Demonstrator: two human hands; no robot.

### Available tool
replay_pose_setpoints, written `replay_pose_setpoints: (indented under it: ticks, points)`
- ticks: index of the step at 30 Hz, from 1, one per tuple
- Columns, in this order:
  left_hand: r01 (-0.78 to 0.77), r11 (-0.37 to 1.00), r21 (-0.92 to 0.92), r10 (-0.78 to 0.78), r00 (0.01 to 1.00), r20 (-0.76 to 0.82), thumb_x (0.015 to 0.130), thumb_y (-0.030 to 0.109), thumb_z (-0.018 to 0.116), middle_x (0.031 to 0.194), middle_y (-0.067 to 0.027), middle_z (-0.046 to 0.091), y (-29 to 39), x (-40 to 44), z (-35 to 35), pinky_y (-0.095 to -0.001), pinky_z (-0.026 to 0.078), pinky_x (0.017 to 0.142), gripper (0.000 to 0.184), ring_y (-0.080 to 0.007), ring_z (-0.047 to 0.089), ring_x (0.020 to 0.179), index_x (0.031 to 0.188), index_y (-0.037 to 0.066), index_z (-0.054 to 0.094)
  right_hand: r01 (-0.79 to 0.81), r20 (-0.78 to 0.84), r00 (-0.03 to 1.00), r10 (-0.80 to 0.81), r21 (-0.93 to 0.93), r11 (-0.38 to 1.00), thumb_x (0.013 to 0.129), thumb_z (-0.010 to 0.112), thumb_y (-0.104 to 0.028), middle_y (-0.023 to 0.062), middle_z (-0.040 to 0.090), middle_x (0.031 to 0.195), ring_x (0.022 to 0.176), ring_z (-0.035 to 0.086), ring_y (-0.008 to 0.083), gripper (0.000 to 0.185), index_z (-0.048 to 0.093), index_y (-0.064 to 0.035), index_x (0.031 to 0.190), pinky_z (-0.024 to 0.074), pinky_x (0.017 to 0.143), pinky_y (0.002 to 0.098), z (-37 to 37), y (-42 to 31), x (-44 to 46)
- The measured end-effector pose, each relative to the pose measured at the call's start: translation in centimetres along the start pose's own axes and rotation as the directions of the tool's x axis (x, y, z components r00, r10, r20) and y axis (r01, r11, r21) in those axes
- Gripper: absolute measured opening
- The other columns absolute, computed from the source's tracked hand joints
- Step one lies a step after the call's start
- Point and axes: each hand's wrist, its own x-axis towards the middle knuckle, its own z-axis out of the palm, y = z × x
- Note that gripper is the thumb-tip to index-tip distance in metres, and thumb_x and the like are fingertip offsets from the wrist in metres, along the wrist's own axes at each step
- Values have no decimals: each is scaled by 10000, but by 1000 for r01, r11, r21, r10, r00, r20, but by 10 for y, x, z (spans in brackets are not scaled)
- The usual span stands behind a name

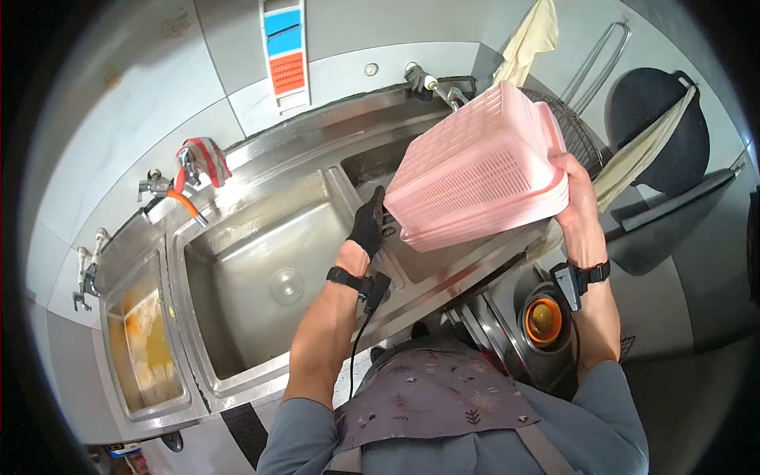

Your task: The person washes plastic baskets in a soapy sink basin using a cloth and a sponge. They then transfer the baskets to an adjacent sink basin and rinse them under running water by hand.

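Note:
Pink plastic baskets, nested in one another, are held tilted over the right-hand sink basin, bottoms turned up and away from me. More than one rim shows along their lower right edge. My right hand, bare, grips the rims at the right end. At the left end my left hand, in a black glove, holds the stack's lower side; some of its fingers are hidden. Under the baskets lies the right basin, partly covered by them.
A wide middle sink basin and a small left basin with yellowish liquid adjoin. Taps line the wall, one with a striped cloth. A wok and a slicer hang there. Low right is an orange bowl.

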Motion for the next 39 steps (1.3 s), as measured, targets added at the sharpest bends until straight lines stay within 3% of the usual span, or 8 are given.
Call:
replay_pose_setpoints:
  ticks: [5,6,8,17,19,21,23,39]
  points:
    - [-74,943,-326,79,997,3,1010,489,625,1116,-101,713,-30,6,-35,-389,562,805,475,-241,683,960,1262,90,674,22,52,998,-25,43,999,892,610,-70,159,707,1055,931,710,265,274,633,78,1122,593,888,391,32,-6,-9]
    - [-371,928,22,368,926,84,1042,366,590,1173,-105,711,-34,2,-44,-382,562,870,409,-245,690,1003,1303,57,647,8,72,997,-14,83,997,901,609,-64,159,702,1049,925,706,264,241,641,71,1098,597,874,390,35,-5,-8]
    - [-88,928,-363,170,965,199,1059,167,558,1271,-106,697,-29,-4,-57,-368,551,972,337,-239,682,1109,1359,22,606,-24,133,991,7,124,992,906,615,-79,173,706,1082,951,711,270,268,639,74,1125,596,886,396,47,-5,-14]
    - [-683,731,4,676,724,134,1053,265,544,1134,-135,733,60,-67,-118,-367,585,875,368,-231,721,999,1231,-40,648,-177,310,945,108,204,963,1003,577,-204,137,710,1194,1054,705,260,373,618,45,1277,578,946,411,14,67,29]
    - [-517,835,-190,533,845,41,1080,306,498,1130,-128,735,62,-85,-128,-348,573,866,426,-206,717,1002,1253,-55,642,-215,169,963,211,8,977,1029,574,-234,92,708,1255,1096,702,217,350,641,-18,1296,576,963,382,8,107,36]
    - [-406,889,211,429,900,-76,1090,307,474,1183,-135,722,53,-115,-136,-359,560,899,445,-218,705,1034,1294,-61,619,-220,236,924,302,-318,922,1059,542,-254,88,677,1332,1155,683,207,387,608,-31,1369,558,1001,372,-26,172,53]
    - [-244,963,-115,218,955,-202,1087,302,504,1207,-145,713,9,-99,-153,-369,544,936,440,-236,691,1053,1325,-52,610,-528,177,780,600,-327,784,1076,486,-249,78,685,1294,1130,681,191,404,600,-20,1388,577,928,359,-66,252,69]
    - [-306,949,69,312,897,-314,1047,381,607,1001,-64,739,-4,-78,-169,-332,546,793,413,-171,685,861,1122,-11,708,-321,148,892,427,-460,828,1072,493,-224,127,683,1260,1078,679,196,418,591,62,1362,555,932,324,-31,246,77]
